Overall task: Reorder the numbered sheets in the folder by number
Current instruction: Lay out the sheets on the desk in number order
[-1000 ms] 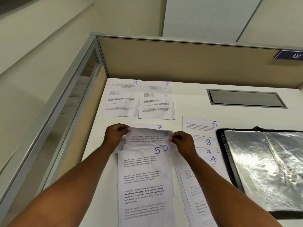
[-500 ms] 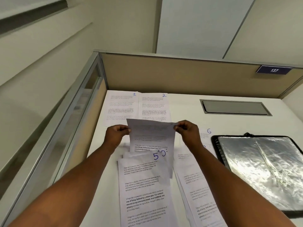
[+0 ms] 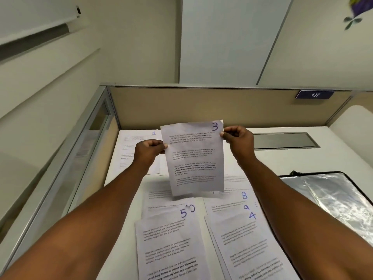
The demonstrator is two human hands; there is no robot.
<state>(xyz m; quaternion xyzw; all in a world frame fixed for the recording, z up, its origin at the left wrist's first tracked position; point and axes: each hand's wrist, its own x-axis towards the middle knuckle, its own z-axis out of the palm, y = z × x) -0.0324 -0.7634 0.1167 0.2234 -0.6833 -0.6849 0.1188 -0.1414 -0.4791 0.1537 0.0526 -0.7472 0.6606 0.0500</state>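
Together we held the white printed sheet marked 3 upright above the white desk, left hand and right hand each pinching a side edge.

Bare desk lies open between sheet 1 and the folder.
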